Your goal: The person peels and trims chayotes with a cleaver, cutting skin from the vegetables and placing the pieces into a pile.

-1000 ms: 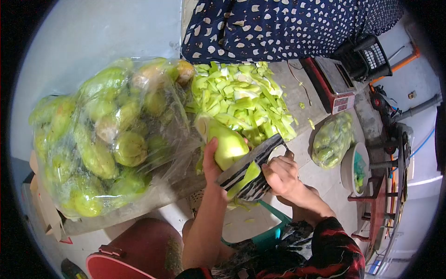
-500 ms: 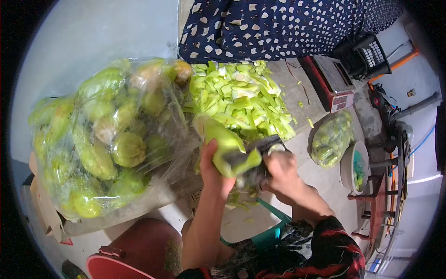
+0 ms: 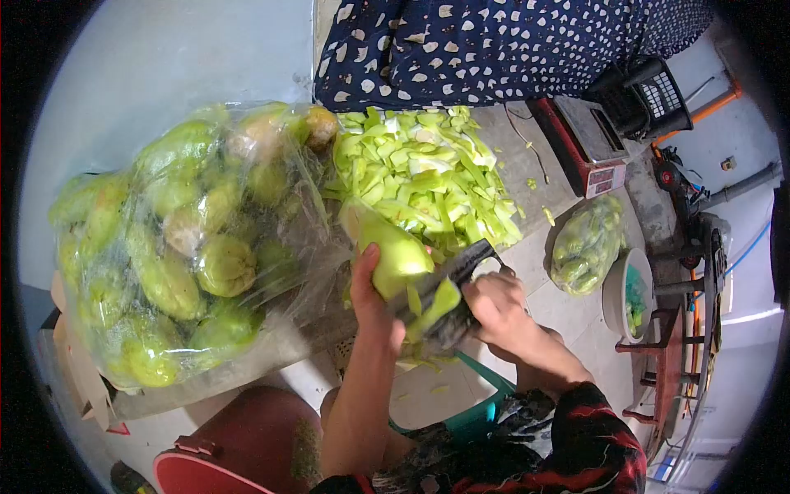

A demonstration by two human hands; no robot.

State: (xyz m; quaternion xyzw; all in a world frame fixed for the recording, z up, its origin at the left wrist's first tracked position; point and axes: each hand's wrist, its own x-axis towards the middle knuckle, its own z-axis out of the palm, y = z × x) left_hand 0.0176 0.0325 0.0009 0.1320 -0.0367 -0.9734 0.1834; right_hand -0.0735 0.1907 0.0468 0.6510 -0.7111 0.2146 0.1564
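Observation:
My left hand (image 3: 372,300) wraps around a pear-shaped pale green fruit (image 3: 393,253) that looks like an unripe papaya, held tilted above the worktop's front edge. Closed around a dark, wide-bladed knife (image 3: 471,262) is my right hand (image 3: 500,309). The blade is blurred and lies against or close to the fruit's lower right end. A curled green slice (image 3: 444,300) shows at the blade. Just beyond the fruit spreads a heap of cut green slices (image 3: 428,177). A clear plastic bag (image 3: 185,198) of similar whole fruit, some orange-tinged, stands on the left.
A red scale (image 3: 588,148) sits at the worktop's right end, beside a black basket (image 3: 654,103). On the floor are a filled plastic bag (image 3: 588,247), a white basin (image 3: 615,296) and a red bucket (image 3: 239,436). A patterned cloth (image 3: 494,53) hangs behind.
My right hand and the knife have shifted slightly, and the blade now shows more clearly across the fruit's lower end. The curled slice stands more upright. My left hand keeps its grip.

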